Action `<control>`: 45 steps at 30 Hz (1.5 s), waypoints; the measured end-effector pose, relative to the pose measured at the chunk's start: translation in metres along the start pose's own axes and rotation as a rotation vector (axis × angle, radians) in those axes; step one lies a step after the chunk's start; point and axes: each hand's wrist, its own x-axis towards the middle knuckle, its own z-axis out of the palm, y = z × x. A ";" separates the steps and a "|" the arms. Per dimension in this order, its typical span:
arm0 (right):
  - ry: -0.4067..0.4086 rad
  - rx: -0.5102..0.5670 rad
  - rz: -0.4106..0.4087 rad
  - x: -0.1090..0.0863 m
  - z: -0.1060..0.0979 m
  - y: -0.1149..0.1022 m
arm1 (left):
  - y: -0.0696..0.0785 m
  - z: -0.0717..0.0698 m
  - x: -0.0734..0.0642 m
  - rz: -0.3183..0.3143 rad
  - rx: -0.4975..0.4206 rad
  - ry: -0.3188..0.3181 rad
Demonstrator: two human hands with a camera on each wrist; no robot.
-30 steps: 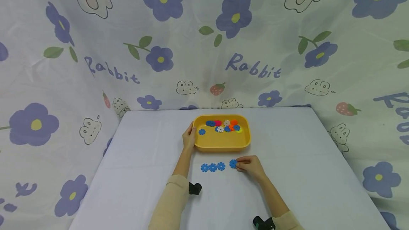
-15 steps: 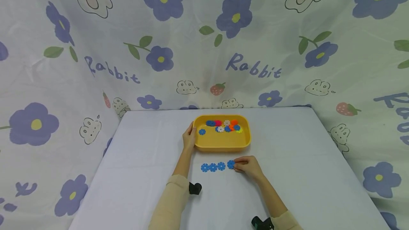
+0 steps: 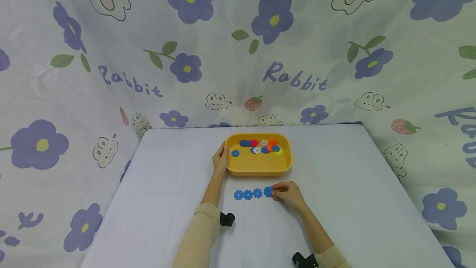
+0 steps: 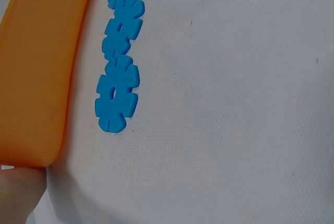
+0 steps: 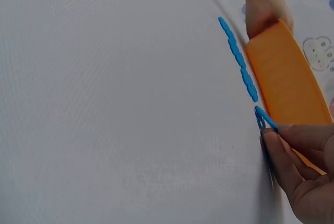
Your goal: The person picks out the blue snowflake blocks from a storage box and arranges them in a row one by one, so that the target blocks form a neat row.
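With thumb and fingertips my right hand pinches a blue snowflake disc, a flat round piece with notched edges. In the right wrist view this disc is tilted up from the table, just off the end of a row. That row is three blue snowflake discs lying flat and joined edge to edge; the left wrist view shows the nearest disc with its slot and notches. My left hand grips the left end of a yellow tray, its thumb at the tray's corner.
Inside the tray, loose snowflake discs in blue, white, pink, orange and yellow lie mostly toward the far side. One blue disc sits apart near the left wall. A white cloth covers the table, and a patterned curtain hangs behind it.
The right hand has shifted slightly left, bringing its pinched disc closer to the row's right end. Left hand, tray and the row stay in place.
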 end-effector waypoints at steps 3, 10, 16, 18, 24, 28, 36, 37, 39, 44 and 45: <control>0.025 -0.056 -0.008 -0.001 0.000 -0.002 | 0.000 0.000 0.000 0.000 -0.002 0.000; 0.074 -0.105 -0.017 -0.002 -0.002 -0.005 | 0.001 -0.001 0.000 0.009 -0.011 0.014; 0.027 -0.074 -0.027 -0.003 -0.012 -0.006 | 0.002 -0.001 0.000 0.006 -0.009 0.018; -0.010 -0.048 -0.046 -0.002 -0.017 -0.009 | 0.002 -0.001 0.000 0.005 -0.005 0.018; -0.039 0.091 -0.131 0.013 -0.023 -0.040 | 0.003 -0.003 0.002 0.015 0.003 0.030; -0.005 0.141 -0.167 0.036 -0.016 -0.064 | 0.003 -0.004 0.002 0.019 -0.001 0.029; -0.050 0.218 -0.115 0.088 0.011 -0.081 | -0.002 -0.002 0.004 0.028 0.000 0.016; -0.060 0.211 -0.104 0.094 0.015 -0.082 | -0.002 -0.001 0.004 0.029 0.001 0.011; -0.074 0.198 -0.075 0.106 0.022 -0.083 | -0.002 -0.001 0.005 0.027 0.002 0.009; -0.063 0.213 0.019 0.131 0.044 -0.084 | -0.002 -0.001 0.002 0.016 0.010 0.019; -0.065 0.199 0.032 0.135 0.047 -0.083 | -0.002 0.000 0.001 0.015 0.013 0.022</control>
